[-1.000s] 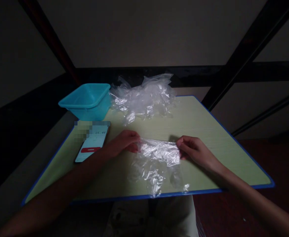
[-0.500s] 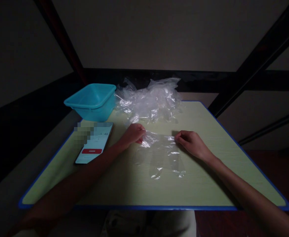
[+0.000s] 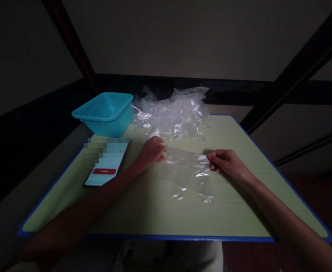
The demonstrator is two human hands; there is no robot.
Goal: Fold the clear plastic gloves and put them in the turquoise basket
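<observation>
A thin, clear piece of plastic, which looks like a disposable glove, is spread above the table's middle, with finger-like lobes pointing toward me. My right hand pinches its far right corner between thumb and fingertips. At its far left corner is my left hand, fingers apart, the tips at or just beside the plastic edge. Whether they touch it I cannot tell. Behind both hands lies a crumpled heap of similar clear plastic.
A blue plastic basket stands at the table's far left corner. Nearer me, a phone with a lit screen lies beside my left forearm. The pale table has a blue edge. A wall rises behind it.
My left hand's fingers have opened from a closed grip on the plastic's left corner. My right hand has shifted slightly right, still pinching. The plastic's left side has drawn in to the right.
</observation>
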